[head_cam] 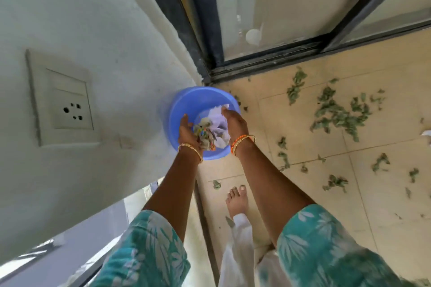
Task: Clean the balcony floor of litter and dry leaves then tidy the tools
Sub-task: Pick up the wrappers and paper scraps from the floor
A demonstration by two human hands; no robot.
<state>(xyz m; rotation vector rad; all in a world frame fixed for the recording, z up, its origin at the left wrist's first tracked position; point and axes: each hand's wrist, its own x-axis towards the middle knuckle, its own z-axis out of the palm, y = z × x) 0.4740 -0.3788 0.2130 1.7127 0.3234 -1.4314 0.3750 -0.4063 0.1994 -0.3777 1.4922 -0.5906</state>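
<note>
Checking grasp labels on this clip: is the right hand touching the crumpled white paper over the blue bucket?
Touching. The head view shows the right hand curled round the crumpled white paper, no gap, above the blue bucket.

No text, label, brand, number or sign can be read anywhere in the view. The crumpled litter (206, 134) held over the blue bucket (186, 105) shows specks of colour, too blurred to make out as print. The wall socket plate (61, 98) bears no marking that can be read.
</note>
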